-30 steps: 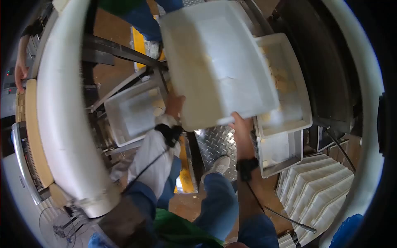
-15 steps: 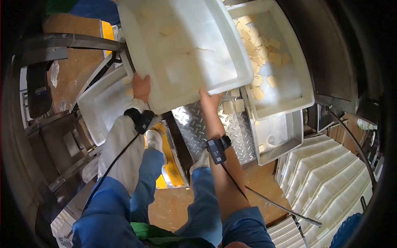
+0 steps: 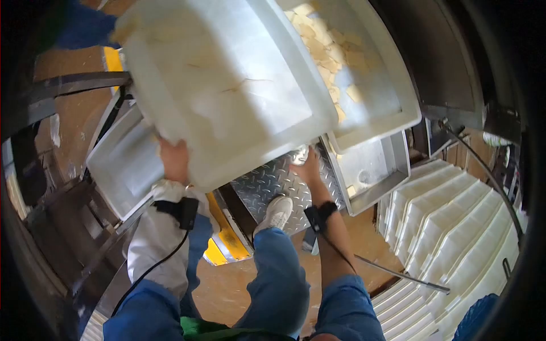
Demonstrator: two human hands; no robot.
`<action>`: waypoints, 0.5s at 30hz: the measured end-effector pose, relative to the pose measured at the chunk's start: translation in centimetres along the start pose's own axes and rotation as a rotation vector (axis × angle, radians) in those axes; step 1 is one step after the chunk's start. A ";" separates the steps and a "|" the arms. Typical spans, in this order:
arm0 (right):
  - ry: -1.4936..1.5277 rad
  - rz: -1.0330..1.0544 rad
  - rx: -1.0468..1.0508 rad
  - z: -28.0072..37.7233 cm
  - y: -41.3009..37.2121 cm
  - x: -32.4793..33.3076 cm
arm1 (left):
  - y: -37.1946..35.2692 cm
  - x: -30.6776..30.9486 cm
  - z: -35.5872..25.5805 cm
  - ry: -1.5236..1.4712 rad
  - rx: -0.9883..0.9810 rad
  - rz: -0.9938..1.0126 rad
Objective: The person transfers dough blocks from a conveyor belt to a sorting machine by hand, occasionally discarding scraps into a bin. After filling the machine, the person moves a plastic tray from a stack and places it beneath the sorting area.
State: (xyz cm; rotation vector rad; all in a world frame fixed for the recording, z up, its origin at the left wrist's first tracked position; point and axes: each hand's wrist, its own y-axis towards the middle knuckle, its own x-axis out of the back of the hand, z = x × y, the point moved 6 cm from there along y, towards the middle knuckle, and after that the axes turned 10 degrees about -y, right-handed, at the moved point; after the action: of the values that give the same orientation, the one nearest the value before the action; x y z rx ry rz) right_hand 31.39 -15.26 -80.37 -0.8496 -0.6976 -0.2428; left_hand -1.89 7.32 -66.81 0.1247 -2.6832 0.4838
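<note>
Risk of a slip: we judge the white tub could drop, since it is big, held high and tilted, and each hand meets it only at its near edge.
Risk of a spill: the tub leans toward the second tub, and its far rim overlaps that tub's near side. If it swings wide, whatever it carries could land on the steel step (we see bare plate right below the gap).
Risk to footing: we stand with a shoe on that step, and loose pieces underfoot could make it slick.
Left hand: clenched on the tub's lower left edge, with the wrist bent up under it.
Right hand: raised to the tub's near right corner. Its fingers are hidden by the rim, so we cannot tell whether it is gripping or only propping.
Where the tub is: in the air in front of us, above the lower bin and the step, just beside the second tub.
How the tub looks: white, translucent plastic, rectangular with rounded corners. Thin crack-like lines cross its broad face and faint yellowish patches show through.
Nearby: yellow pieces lie in the second tub, and stacked trays stand at the right.
</note>
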 end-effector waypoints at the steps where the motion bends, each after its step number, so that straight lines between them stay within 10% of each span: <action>1: -0.287 -0.117 -0.062 -1.7 2.0 0.2 | 0.3 0.3 0.0 0.018 0.002 0.015; 10: -0.241 -0.173 -0.319 -0.5 6.6 -1.6 | 0.6 1.4 -2.3 -0.101 0.111 0.102; 15: -0.297 -0.168 -0.079 -4.8 8.4 -5.4 | 0.7 1.9 -2.3 -0.162 0.114 0.135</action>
State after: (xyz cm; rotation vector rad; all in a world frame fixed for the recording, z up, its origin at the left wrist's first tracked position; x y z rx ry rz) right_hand 33.40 -13.78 -91.16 -0.9129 -1.0451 -0.2995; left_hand -2.85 8.80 -64.28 0.0159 -2.8345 0.6971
